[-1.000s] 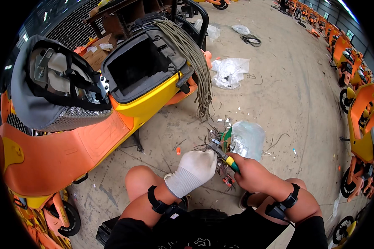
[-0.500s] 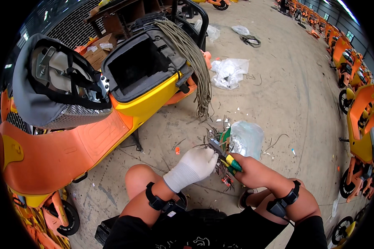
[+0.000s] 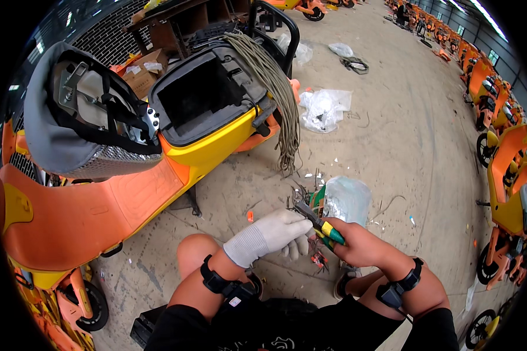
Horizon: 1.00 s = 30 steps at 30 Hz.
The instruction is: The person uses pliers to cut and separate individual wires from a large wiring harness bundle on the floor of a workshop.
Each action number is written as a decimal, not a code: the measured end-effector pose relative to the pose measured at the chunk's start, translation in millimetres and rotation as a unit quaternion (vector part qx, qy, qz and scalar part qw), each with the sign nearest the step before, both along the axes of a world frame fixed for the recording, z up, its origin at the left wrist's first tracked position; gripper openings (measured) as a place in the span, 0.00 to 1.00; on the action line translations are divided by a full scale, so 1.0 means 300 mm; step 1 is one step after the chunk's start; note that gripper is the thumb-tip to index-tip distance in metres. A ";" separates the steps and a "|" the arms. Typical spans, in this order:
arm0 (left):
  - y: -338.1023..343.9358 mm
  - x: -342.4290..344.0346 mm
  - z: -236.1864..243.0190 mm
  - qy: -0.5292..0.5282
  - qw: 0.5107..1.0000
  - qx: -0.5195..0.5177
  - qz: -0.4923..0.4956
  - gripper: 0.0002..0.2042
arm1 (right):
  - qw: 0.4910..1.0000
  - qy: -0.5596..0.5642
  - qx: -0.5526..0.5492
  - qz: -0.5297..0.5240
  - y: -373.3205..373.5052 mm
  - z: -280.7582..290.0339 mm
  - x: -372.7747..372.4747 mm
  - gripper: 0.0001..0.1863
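My left hand [image 3: 273,229], in a whitish knitted glove, is beside the pliers, its fingers stretched and spread, some pointing down. Nothing shows in it, though the fingertips partly hide one another. My bare right hand [image 3: 356,241] is wrapped round the green and yellow handles of the pliers [image 3: 330,230]. Their dark metal jaws point up and left, just above the gloved fingers. Below and beyond the hands lie dark cable scraps [image 3: 300,192] and a small red-orange tangle of parts [image 3: 318,261]. A clear plastic bag [image 3: 348,199] rests beyond the right hand.
At left stands an orange and yellow scooter [image 3: 214,149], its grey padded seat [image 3: 52,134] tipped up beside an open black compartment. A bundle of cables [image 3: 275,79] hangs over its rear. More scooters [image 3: 512,175] line the right side. White plastic bags [image 3: 325,108] lie on the floor.
The fingers of my left hand have gone from a closed pinch near the jaws to a straighter, looser spread. My right hand keeps the pliers, shifted slightly right. The view has tilted a little.
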State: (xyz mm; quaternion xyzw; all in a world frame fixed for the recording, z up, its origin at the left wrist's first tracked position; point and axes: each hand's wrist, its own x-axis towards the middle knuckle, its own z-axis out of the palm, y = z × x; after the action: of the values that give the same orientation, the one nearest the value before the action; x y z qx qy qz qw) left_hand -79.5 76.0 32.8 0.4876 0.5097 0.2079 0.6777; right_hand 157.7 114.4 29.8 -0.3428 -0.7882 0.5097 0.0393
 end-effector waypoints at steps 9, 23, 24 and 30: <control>-0.007 0.024 -0.002 -0.173 0.984 -0.019 0.047 0.20 | 0.999 0.041 0.017 0.006 0.003 0.010 0.016 0.32; -0.091 0.070 -0.066 -0.579 0.796 -0.176 -0.023 0.28 | 0.980 0.175 0.090 0.035 -0.024 0.021 0.020 0.35; -0.099 0.069 -0.054 -0.598 0.776 -0.197 -0.036 0.29 | 0.974 0.192 0.107 0.043 -0.024 0.017 0.014 0.36; -0.094 0.073 -0.068 -0.581 0.793 -0.181 -0.028 0.31 | 0.986 0.158 0.048 0.027 -0.034 0.044 0.013 0.35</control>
State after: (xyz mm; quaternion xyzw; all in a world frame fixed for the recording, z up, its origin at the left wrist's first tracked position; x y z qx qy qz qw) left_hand -57.7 47.8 12.4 0.1574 0.0350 0.3366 0.9277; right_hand 161.6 104.3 43.0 -0.2342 -0.8048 0.5196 0.1659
